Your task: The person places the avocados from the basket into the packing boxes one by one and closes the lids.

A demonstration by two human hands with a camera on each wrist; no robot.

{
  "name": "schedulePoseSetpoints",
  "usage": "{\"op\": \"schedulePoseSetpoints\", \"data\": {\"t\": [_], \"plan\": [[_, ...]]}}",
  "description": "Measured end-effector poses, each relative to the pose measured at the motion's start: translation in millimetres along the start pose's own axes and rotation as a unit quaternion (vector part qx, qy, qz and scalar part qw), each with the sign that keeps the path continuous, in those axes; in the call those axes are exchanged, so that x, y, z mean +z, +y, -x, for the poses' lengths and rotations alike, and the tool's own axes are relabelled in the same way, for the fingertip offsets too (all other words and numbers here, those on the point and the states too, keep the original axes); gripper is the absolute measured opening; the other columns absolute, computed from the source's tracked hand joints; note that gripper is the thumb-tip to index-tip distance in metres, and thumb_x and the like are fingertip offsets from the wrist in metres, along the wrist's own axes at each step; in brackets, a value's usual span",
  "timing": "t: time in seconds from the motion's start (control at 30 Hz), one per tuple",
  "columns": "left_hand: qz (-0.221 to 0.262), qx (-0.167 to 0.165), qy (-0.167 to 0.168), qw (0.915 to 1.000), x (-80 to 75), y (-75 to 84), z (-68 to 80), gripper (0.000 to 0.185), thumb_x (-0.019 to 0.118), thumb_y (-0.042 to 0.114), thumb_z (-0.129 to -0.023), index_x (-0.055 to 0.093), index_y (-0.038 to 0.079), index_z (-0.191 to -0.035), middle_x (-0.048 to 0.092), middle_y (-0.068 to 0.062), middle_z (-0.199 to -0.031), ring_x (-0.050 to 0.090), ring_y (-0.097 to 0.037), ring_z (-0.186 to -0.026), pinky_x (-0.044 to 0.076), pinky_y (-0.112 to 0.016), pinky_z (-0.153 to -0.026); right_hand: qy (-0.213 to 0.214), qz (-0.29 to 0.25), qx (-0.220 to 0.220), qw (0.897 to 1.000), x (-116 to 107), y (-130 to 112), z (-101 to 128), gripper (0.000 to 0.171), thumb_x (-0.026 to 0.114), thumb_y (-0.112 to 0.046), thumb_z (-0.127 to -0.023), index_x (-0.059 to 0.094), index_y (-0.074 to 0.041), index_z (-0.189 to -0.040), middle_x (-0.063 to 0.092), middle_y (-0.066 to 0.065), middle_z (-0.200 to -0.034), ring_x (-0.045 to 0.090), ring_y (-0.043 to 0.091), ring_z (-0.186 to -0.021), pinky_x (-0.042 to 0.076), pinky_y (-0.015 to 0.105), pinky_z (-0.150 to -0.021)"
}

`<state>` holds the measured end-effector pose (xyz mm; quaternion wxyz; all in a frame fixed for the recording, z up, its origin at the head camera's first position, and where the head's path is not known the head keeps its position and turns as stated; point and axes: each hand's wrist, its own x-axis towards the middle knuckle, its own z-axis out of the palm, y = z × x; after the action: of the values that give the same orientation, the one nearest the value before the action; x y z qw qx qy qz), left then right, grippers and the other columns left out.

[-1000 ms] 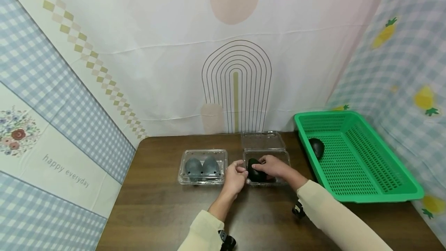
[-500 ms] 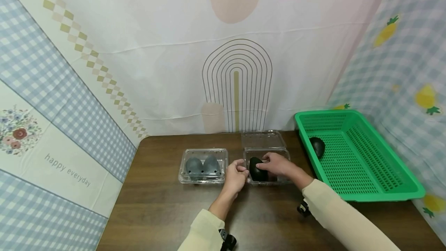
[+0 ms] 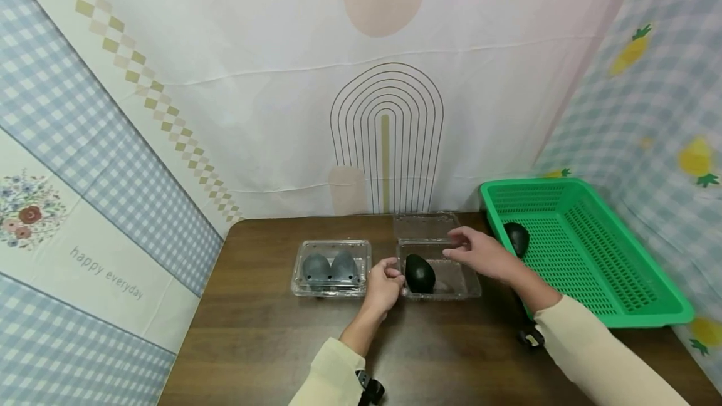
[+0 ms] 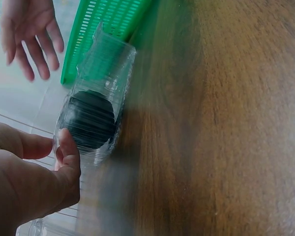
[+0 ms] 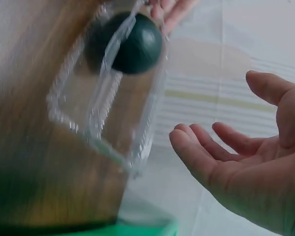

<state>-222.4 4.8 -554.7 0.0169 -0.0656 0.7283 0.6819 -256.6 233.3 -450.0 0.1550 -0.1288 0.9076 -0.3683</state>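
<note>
On the brown counter (image 3: pixel 265 331), in front of the patterned curtain, an open clear plastic box (image 3: pixel 451 281) sits with its lid (image 3: pixel 425 225) folded back toward the wall. A dark green avocado (image 3: pixel 420 273) lies in the left part of this box. The left hand (image 3: pixel 383 282) is at the box's left edge, its grip narrow, with thumb and fingers pinched on the rim; the left wrist view shows the thumb (image 4: pixel 69 147) against the plastic right beside the avocado (image 4: pixel 91 120). The right hand (image 3: pixel 479 254) hovers above the box's right side, its grip wide, fingers spread and relaxed, holding nothing; in the right wrist view the open palm (image 5: pixel 255 177) is apart from the box (image 5: pixel 113 98) and the avocado (image 5: pixel 135 43).

To the left of the open box, just beside the left hand, a second clear box (image 3: pixel 329 268) is closed, with two grey-looking rounded fruits inside. To the right stands a green basket (image 3: pixel 620 287) with slotted walls, and one more dark avocado (image 3: pixel 516 238) rests in its near-left corner.
</note>
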Motion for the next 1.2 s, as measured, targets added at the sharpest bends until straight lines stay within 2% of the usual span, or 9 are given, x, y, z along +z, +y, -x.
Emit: {"op": "schedulePoseSetpoints", "data": {"t": [0.23,0.4,0.47,0.73,1.07,1.2], "plan": [[0.005,-0.002,-0.001,1.0,0.4,1.7,0.8,0.044,0.063,-0.015,-0.088,0.058,-0.012,-0.131,0.057,-0.008,-0.089,0.055,-0.008,-0.065,0.049,-0.015,-0.055,0.038,-0.032,-0.017,0.999,-30.6,16.0,20.1,0.063,0.066,-0.039,-0.102,0.046,-0.003,-0.15,0.053,0.026,-0.146,0.058,0.042,-0.129,0.062,0.048,-0.092],[0.013,-0.004,-0.005,0.9999,1.3,1.8,0.4,0.044,0.063,-0.015,-0.088,0.058,-0.011,-0.132,0.057,-0.008,-0.089,0.057,-0.011,-0.064,0.05,-0.016,-0.055,0.06,-0.052,-0.041,0.996,-54.9,25.0,29.4,0.063,0.064,-0.036,-0.103,0.042,-0.004,-0.152,0.046,0.025,-0.154,0.055,0.044,-0.133,0.061,0.043,-0.092],[0.01,-0.002,-0.006,0.9999,1.4,1.2,0.2,0.044,0.063,-0.015,-0.088,0.058,-0.011,-0.132,0.057,-0.008,-0.089,0.057,-0.011,-0.065,0.05,-0.016,-0.055,0.065,-0.05,-0.043,0.996,-63.7,28.7,31.9,0.064,0.062,-0.036,-0.104,0.04,-0.004,-0.154,0.042,0.025,-0.156,0.053,0.044,-0.134,0.06,0.047,-0.095],[0.002,0.002,-0.005,1.0,-1.5,-1.4,0.6,0.044,0.063,-0.014,-0.089,0.058,-0.012,-0.132,0.057,-0.007,-0.088,0.056,-0.008,-0.066,0.05,-0.016,-0.056,0.077,-0.04,-0.026,0.996,-82.6,49.8,31.0,0.067,0.056,-0.042,-0.106,0.034,-0.005,-0.158,0.036,0.027,-0.16,0.046,0.048,-0.138,0.052,0.066,-0.101],[0.013,0.0,-0.012,0.9998,-3.2,-3.0,1.1,0.044,0.062,-0.014,-0.089,0.057,-0.012,-0.132,0.057,-0.008,-0.089,0.056,-0.01,-0.064,0.051,-0.015,-0.055,0.097,-0.025,0.028,0.995,-95.4,80.1,22.4,0.077,0.054,-0.048,-0.106,0.028,0.002,-0.159,0.028,0.034,-0.16,0.035,0.057,-0.141,0.047,0.071,-0.103],[0.006,0.002,-0.015,0.9999,-1.9,-3.0,0.1,0.043,0.063,-0.014,-0.089,0.058,-0.011,-0.132,0.057,-0.009,-0.09,0.056,-0.01,-0.066,0.051,-0.016,-0.057,0.083,0.006,0.055,0.995,-104.2,93.2,19.4,0.081,0.05,-0.051,-0.107,0.025,0.007,-0.158,0.025,0.039,-0.158,0.033,0.059,-0.139,0.047,0.07,-0.101]]}}
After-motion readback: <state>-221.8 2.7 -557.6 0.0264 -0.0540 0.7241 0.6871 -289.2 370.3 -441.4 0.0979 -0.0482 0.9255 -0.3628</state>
